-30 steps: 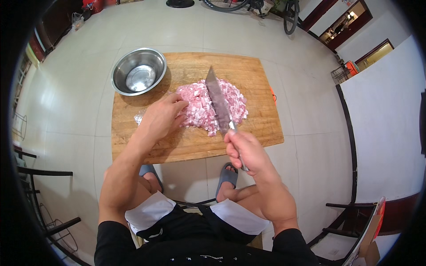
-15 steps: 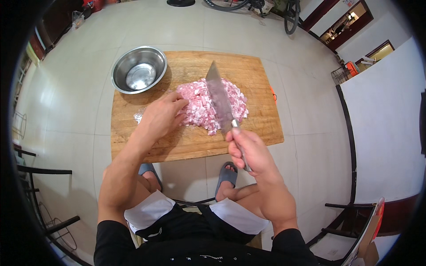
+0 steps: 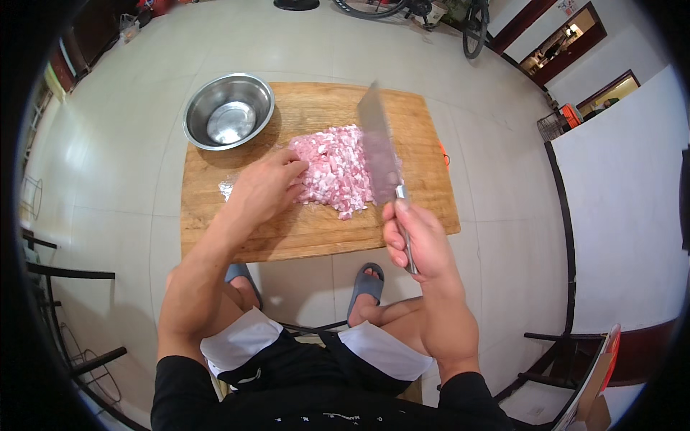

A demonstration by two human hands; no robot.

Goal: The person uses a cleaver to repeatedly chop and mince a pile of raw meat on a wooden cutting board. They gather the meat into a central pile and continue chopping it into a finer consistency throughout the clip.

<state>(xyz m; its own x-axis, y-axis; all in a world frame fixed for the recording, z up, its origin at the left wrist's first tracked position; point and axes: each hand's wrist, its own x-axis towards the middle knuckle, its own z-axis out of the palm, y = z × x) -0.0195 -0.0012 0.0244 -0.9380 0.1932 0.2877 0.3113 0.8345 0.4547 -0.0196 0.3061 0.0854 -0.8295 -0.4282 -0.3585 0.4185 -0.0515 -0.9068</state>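
Note:
A pile of chopped pink meat (image 3: 336, 167) lies in the middle of a large wooden cutting board (image 3: 316, 230) on the floor. My right hand (image 3: 417, 237) grips the handle of a broad steel cleaver (image 3: 379, 147), whose blade is raised above the right side of the pile. My left hand (image 3: 264, 187) rests flat on the board, fingertips touching the pile's left edge. An empty steel bowl (image 3: 228, 111) stands on the board's far left corner.
The board sits on a pale tiled floor. My sandalled feet (image 3: 366, 284) are just below its near edge. Dark chair frames (image 3: 65, 273) stand at left and lower right. A bicycle wheel (image 3: 474, 29) is at the far top.
The cleaver has lifted from the meat and now stands raised higher over the pile's right side. My left hand stays at the pile's left edge.

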